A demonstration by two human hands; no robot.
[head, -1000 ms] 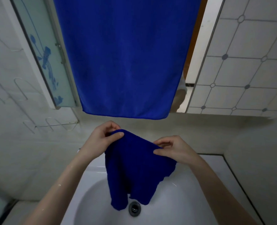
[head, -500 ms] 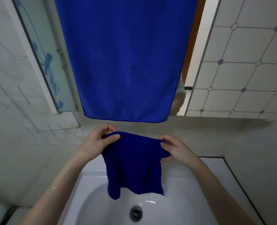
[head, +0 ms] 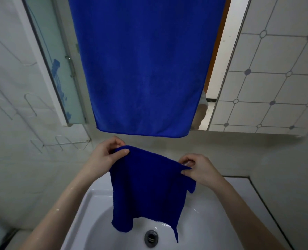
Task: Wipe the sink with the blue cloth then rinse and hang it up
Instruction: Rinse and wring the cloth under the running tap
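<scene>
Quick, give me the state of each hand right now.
Left hand: closed, pinching the top left edge of the small blue microfibre cloth.
Right hand: closed, pinching the same cloth's top right edge.

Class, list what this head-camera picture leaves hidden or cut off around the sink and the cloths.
- Whatever the large blue towel hangs from: cut off by the top edge.
- Any tap: not visible; the small blue cloth, held by the left hand and right hand, covers the back of the sink.
- Sink front rim: cut off by the bottom edge.
</scene>
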